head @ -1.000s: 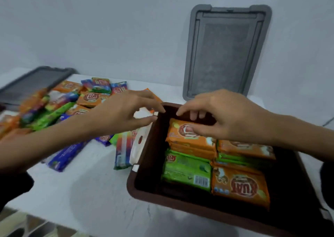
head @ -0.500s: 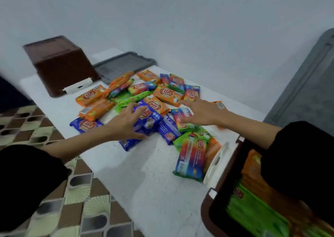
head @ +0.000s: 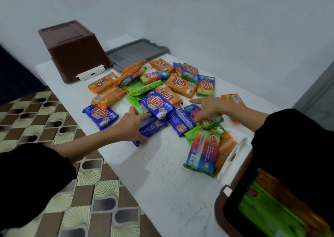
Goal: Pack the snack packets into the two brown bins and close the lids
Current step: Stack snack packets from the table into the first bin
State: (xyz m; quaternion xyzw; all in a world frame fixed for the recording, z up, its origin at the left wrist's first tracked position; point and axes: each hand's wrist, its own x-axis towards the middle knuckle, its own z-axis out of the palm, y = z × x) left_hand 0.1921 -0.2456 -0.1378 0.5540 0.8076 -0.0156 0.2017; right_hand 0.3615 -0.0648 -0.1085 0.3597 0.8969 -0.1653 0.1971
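Left hand point(head: 133, 126) grasping a blue packet point(head: 151, 127), thumb on its near edge, fingers over the top; hand is motion-blurred. That packet lies half under the landmark: the face-up blue packet reading "KUAT" point(head: 156, 106) mid-heap. Right hand point(head: 215, 108) is just right of the landmark, released, fingers spread and straight, tips touching a green/rainbow packet point(head: 210, 121), nothing gripped. Left of the landmark: another blue "KUAT" packet point(head: 100, 115). Behind it: orange "KUAT" packets point(head: 180, 85) mixed with green and rainbow ones. Near-right of it: a rainbow packet point(head: 202, 152) back side up, barcode visible, small print unreadable. Further near-right: open brown bin point(head: 219, 206) with a white latch point(head: 233, 157), green and orange packets inside. Far-left behind the landmark: second brown bin point(head: 72, 50) upside down, grey lid point(head: 135, 53) flat beside it. All on the white counter point(head: 162, 173).
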